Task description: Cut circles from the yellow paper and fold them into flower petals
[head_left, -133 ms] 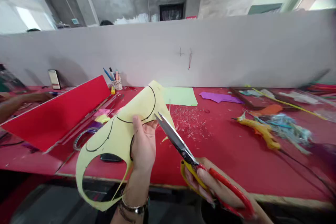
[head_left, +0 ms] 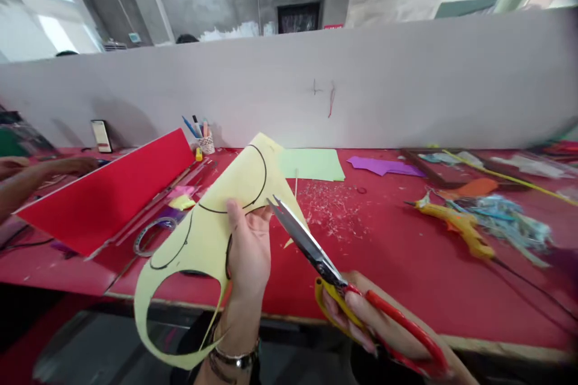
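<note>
My left hand (head_left: 247,255) holds a pale yellow sheet (head_left: 212,225) up over the table's front edge, thumb on its face. The sheet bears black drawn curves and has a round hole cut out of its lower part. My right hand (head_left: 368,319) grips scissors (head_left: 316,252) with red and yellow handles. Their blades are slightly apart, and the tips meet the sheet's right edge near my left fingers.
The red table (head_left: 406,264) carries a red board (head_left: 108,192), a tape ring (head_left: 151,234), a pen cup (head_left: 205,141), green (head_left: 311,163) and purple (head_left: 382,165) sheets, paper shavings (head_left: 329,207), and a yellow glue gun (head_left: 456,222). Another person's arm (head_left: 31,177) rests at far left by a phone (head_left: 101,135).
The view shifted slightly; the yellow sheet, both hands and the scissors hold nearly the same pose.
</note>
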The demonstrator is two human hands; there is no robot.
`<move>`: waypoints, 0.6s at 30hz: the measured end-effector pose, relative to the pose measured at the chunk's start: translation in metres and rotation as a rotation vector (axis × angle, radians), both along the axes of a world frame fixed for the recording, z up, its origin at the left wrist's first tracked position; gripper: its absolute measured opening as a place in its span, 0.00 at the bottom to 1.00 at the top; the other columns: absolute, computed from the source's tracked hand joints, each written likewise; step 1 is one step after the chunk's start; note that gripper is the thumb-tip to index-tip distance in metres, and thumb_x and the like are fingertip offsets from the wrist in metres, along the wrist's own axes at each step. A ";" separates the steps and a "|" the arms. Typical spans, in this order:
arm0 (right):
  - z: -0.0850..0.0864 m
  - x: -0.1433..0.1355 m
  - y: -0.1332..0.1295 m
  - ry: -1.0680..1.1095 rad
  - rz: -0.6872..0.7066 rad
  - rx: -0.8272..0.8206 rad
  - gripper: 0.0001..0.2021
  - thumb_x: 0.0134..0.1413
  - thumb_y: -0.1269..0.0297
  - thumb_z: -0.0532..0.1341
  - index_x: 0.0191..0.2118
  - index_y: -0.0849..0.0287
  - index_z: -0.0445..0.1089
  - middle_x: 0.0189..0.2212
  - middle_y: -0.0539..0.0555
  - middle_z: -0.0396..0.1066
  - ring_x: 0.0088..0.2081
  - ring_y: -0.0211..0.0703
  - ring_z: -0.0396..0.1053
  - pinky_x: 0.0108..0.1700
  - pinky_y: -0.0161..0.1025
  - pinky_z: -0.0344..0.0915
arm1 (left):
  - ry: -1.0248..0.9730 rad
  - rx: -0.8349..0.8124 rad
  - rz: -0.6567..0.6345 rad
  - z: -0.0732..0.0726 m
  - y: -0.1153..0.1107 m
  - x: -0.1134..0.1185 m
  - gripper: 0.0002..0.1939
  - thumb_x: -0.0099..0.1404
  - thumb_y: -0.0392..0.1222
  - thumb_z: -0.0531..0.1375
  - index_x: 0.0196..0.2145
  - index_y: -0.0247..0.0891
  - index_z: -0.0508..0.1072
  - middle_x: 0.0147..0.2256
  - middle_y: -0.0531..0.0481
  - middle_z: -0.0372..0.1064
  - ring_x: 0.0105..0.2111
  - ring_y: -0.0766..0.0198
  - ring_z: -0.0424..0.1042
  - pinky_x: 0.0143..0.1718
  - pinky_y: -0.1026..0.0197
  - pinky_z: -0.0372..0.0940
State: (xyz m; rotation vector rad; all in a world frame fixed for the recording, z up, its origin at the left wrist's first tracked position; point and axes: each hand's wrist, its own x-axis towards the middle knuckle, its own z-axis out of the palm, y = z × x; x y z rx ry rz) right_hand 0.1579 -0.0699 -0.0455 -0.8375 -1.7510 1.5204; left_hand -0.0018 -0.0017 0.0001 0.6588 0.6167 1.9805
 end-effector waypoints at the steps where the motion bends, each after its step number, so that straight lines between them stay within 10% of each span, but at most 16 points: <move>1: 0.001 0.000 -0.001 -0.012 0.000 0.005 0.24 0.57 0.39 0.45 0.25 0.56 0.55 0.12 0.41 0.49 0.14 0.33 0.47 0.21 0.35 0.51 | -0.003 0.018 0.003 0.001 0.000 -0.001 0.19 0.64 0.54 0.52 0.44 0.39 0.72 0.33 0.48 0.77 0.36 0.62 0.75 0.43 0.59 0.66; 18: 0.006 -0.011 -0.002 0.039 -0.004 0.042 0.24 0.57 0.39 0.45 0.24 0.55 0.54 0.14 0.44 0.51 0.15 0.33 0.48 0.18 0.34 0.47 | -0.149 -0.323 -0.129 0.011 -0.018 0.013 0.19 0.64 0.54 0.53 0.28 0.35 0.71 0.23 0.50 0.72 0.30 0.66 0.75 0.41 0.64 0.67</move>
